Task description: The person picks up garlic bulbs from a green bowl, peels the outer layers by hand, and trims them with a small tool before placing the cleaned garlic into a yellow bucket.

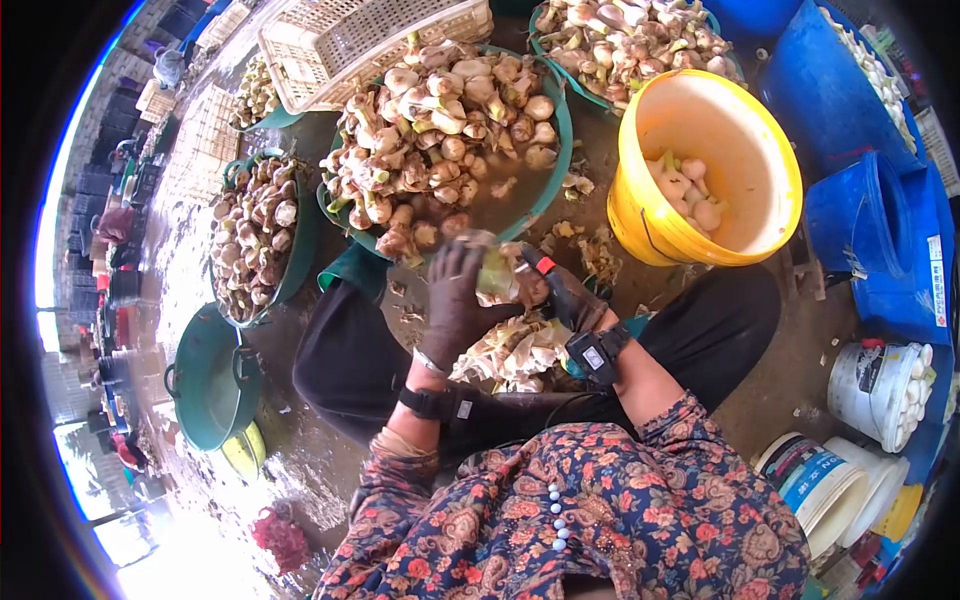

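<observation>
1. Grey-gloved left hand wraps the bulb at frame centre; right hand is closed on a red-tipped tool.
2. Advice: cut shallow, away from the fingers.
3. Peelings lie just below; bucket upper right.

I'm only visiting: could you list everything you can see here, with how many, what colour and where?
round green plastic basins: at least three, green, ahead and left, heaped with brown-and-cream unpeeled bulbs
empty green plastic basin: one, green, far left
yellow plastic bucket: one, yellow, ahead right, a few peeled white bulbs inside
blue plastic barrels: two, blue, right edge
white lattice plastic crate: one, white, top
small white plastic buckets: two, white, lower right
heap of pale peelings: one, cream, on the lap
pale green partly peeled bulb: one, between the hands
left hand: dark glove, fingers round the bulb
right hand: dark glove, against the bulb, grip unclear
</observation>
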Motion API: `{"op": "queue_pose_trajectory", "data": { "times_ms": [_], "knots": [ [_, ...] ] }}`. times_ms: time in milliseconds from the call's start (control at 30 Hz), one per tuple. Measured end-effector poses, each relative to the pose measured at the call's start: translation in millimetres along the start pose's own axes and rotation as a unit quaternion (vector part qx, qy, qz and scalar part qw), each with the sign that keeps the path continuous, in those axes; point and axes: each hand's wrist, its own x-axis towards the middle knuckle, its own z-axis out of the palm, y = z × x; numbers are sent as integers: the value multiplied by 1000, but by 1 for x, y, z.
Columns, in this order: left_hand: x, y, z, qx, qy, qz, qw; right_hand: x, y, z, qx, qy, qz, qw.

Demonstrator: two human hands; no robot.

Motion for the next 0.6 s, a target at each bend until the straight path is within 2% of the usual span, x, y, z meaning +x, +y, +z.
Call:
{"op": "queue_pose_trajectory", "data": {
  "times_ms": [67,100,133,167,200,233,267,300,333,367,400,433,467,500,533,567,600],
  "knots": [
    [-4,-17,12,-94,-78,104,987,-1,6,-5,-115,-29,-11,993],
    [-6,-18,15,-94,-79,105,987,-2,11,-14,-173,-42,-18,984],
    [-8,-17,20,-145,-58,84,984,4,18,-32,-173,-40,-20,984],
    [-11,-16,25,-196,-39,62,978,13,34,-63,-191,-142,-39,970],
    [-15,-19,33,-197,-41,62,978,15,33,-64,-208,-244,-58,946],
    [-19,-22,42,-208,2,26,978,14,34,-65,-208,-243,-56,946],
    [-23,-24,49,-219,46,-13,975,7,17,-36,-284,-169,-39,943],
    [-24,-21,53,-223,90,-9,971,2,7,-14,-357,-94,-22,929],
    [-25,-20,52,-222,92,-11,971,-1,7,-5,-357,-97,-21,929],
    [-25,-18,49,-290,57,-90,951,-4,8,4,-241,-55,-19,969],
    [-24,-17,48,-354,22,-167,920,-6,5,10,-122,-11,-18,992],
    [-25,-26,60,-466,34,-217,857,-10,-3,13,-122,-11,-18,992],
    [-21,-23,51,-466,34,-216,857,-14,-19,18,-160,-16,68,985],
    [-15,-19,33,-522,-23,-273,808,-17,-27,21,-197,-20,153,968],
    [-13,-21,19,-572,-80,-327,748,-16,-26,21,-197,-20,153,968],
    [-13,-35,15,-529,-143,-185,816,-16,-26,25,-172,-51,102,979],
    [-18,-38,18,-529,-142,-185,816,-15,-27,29,-146,-82,50,985]
  ]
}}
